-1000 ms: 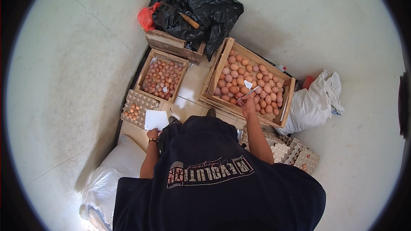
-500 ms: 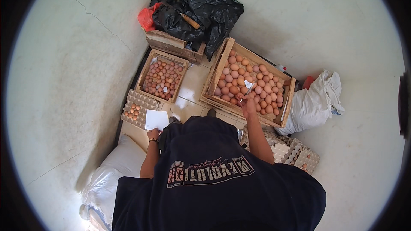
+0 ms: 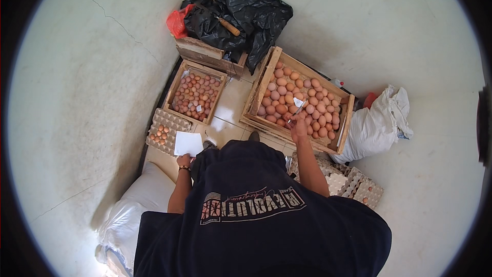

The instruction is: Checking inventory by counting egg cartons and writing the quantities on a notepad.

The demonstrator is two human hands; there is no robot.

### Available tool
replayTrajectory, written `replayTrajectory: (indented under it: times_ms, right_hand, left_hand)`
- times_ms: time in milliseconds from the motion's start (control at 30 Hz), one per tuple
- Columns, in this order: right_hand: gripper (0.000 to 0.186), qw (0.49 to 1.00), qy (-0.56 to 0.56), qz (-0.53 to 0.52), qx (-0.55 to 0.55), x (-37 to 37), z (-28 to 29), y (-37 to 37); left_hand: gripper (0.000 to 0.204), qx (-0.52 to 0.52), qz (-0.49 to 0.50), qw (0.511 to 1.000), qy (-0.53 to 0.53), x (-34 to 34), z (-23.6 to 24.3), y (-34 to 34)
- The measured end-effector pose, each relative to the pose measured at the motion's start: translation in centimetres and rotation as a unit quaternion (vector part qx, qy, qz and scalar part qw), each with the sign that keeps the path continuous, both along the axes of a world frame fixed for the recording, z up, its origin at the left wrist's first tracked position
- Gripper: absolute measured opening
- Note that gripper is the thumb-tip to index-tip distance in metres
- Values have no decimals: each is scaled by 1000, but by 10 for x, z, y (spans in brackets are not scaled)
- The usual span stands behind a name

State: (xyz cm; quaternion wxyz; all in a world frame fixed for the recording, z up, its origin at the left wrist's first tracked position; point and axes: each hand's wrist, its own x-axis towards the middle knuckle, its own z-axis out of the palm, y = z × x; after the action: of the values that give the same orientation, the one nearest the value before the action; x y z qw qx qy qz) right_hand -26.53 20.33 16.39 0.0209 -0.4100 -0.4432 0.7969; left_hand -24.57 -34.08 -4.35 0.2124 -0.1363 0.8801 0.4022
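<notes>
My left hand grips the lower edge of a white sheet of paper, beside the egg tray with several brown eggs in one cluster. Over the near side of a large wooden crate, my right hand is closed on a slim pen, its tip pointing up and to the right. Brown eggs fill much of this crate on a tan, grainy bedding. A small white paper slip lies among them, just beyond the pen.
A smaller wooden crate of eggs stands at the left wall. Black plastic bags and a wooden handle lie at the back. White sacks lean at right and lower left. Stacked egg trays stand by my right arm.
The whole view has shifted slightly. My right hand keeps the pen over the large crate with only a small change of angle, and my left hand still holds the sheet of paper.
</notes>
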Motion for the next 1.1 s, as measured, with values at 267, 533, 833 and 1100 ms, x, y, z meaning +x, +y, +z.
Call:
replayTrajectory:
  times_ms: [267, 533, 833, 1100]
  right_hand:
    - [15, 1000, 2, -17, -7, 0, -7, 6]
    - [12, 999, 24, -26, -4, -2, -6, 4]
    - [14, 997, 49, 3, -67, 6, -32, 29]
    - [12, 999, 15, -5, -47, 5, -16, 16]
  left_hand:
    - [19, 8, 17, 1000, -4, 4, -2, -1]
    - [19, -84, -108, 991, 0, 1, 10, 1]
    - [20, -85, -25, 994, -58, -5, 48, 28]
    - [23, 299, 494, 812, -91, 0, 68, 44]
